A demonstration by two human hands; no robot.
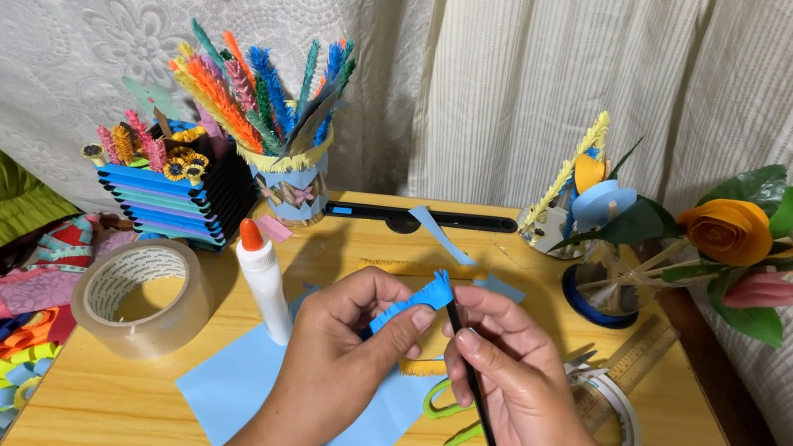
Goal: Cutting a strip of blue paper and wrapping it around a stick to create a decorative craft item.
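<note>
Above the counter (132, 402), the left hand (333, 367) pinches a fringed blue strip (412, 301); the right hand (517, 389) grips a thin black stick (484, 415), hiding most of the green scissors (460, 443).

A bright blue fringed paper strip (412, 301) meets a thin black stick (476, 399). Beneath lies a pale blue paper sheet (240, 385) on a yellowish wood-grain table (123, 401). Near right, scissors (452, 432) have green handles. The glue bottle (263, 282) is white with an orange cap. Far left, a cup (296, 180) holds orange, blue, green and pink fringed strips. Far right, a paper rose (726, 230) is orange among dark green leaves. The curtains (536, 69) behind are white, lace-flowered at left.
</note>
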